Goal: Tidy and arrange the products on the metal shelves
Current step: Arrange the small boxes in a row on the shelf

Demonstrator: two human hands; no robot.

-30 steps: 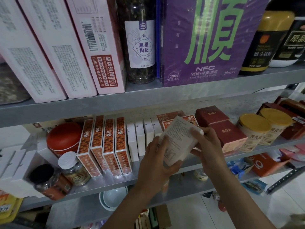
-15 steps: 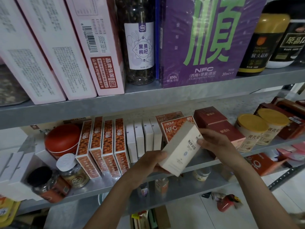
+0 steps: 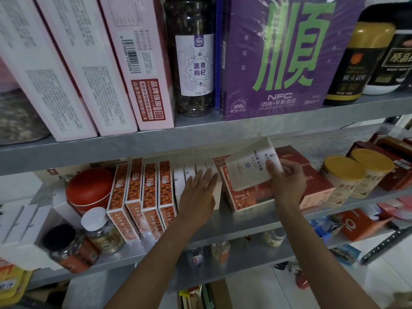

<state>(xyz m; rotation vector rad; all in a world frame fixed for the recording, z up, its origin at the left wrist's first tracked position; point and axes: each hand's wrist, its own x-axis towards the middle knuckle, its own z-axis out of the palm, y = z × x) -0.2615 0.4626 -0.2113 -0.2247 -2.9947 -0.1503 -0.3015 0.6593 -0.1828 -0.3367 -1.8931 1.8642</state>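
Note:
My right hand (image 3: 287, 181) grips a white carton (image 3: 249, 166) with blue print, tilted, in front of the orange NFC boxes (image 3: 245, 197) on the middle metal shelf (image 3: 234, 221). My left hand (image 3: 198, 195) lies flat with straight fingers against a row of upright white cartons (image 3: 189, 175). Left of them stand several orange-patterned boxes (image 3: 142, 195).
A red tin (image 3: 89, 190) and two jars (image 3: 98, 230) sit at the shelf's left. Dark red boxes (image 3: 316, 190) and two yellow-lidded tubs (image 3: 343, 179) stand to the right. The upper shelf holds pink boxes (image 3: 124, 63), a bottle (image 3: 194, 63) and a purple box (image 3: 285, 56).
My left hand let go of the white carton and moved left onto the row of white cartons. My right hand lifted the carton up and right, holding it alone.

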